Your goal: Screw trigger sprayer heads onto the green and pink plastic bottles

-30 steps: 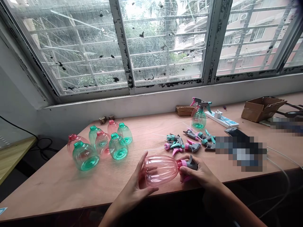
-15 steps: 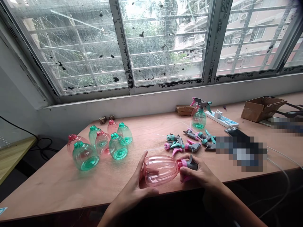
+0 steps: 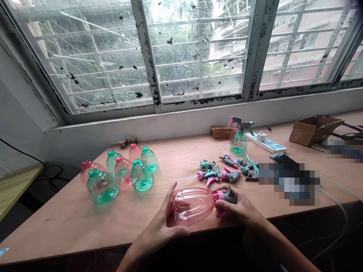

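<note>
A clear pink bottle (image 3: 195,204) lies on its side just above the wooden table (image 3: 70,223), near the front edge. My left hand (image 3: 166,223) wraps round its base, thumb up along the side. My right hand (image 3: 239,207) is closed on the grey and pink spray head (image 3: 228,196) sitting on the bottle's neck. Beyond my hands, a heap of loose spray heads (image 3: 224,170) in green, pink and grey rests on the table.
Several empty green and pink bottles (image 3: 121,172) stand at the left. A finished green spray bottle (image 3: 238,138) stands by a power strip (image 3: 266,142) near the window sill. At the far right sits a cardboard box (image 3: 313,130). A blurred dark object (image 3: 286,181) lies right of the spray heads.
The pink bottle has turned slightly in my hands and its base tipped a little lower. Both hands keep their grip in the same place.
</note>
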Demonstrator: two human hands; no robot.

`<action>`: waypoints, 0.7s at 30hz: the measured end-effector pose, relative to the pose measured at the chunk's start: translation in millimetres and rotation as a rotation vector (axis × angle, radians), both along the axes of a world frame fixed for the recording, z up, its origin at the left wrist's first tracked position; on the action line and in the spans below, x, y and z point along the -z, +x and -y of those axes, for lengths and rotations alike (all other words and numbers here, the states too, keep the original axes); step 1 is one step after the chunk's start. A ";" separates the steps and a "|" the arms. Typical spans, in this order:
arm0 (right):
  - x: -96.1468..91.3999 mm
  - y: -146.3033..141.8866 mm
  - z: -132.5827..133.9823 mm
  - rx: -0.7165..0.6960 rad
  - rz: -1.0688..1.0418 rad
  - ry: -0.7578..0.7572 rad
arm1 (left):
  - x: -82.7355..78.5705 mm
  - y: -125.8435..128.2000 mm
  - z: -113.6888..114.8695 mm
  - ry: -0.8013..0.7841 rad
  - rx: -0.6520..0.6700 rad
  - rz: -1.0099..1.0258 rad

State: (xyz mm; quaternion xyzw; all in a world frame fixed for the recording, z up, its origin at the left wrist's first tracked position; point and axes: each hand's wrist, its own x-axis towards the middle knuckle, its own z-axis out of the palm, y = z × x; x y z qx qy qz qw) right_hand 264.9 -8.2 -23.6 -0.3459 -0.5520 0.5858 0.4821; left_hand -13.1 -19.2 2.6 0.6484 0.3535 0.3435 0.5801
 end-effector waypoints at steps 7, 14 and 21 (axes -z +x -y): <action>0.9 0.8 -0.6 -0.002 -0.009 0.002 | 6.4 -4.4 -5.6 -0.007 -0.003 -0.031; -0.3 -0.4 0.3 0.007 -0.010 0.002 | 3.2 -2.1 -4.2 -0.010 0.015 -0.002; -0.8 0.4 0.4 0.018 0.003 0.002 | 6.2 -3.8 -5.9 0.024 -0.003 -0.028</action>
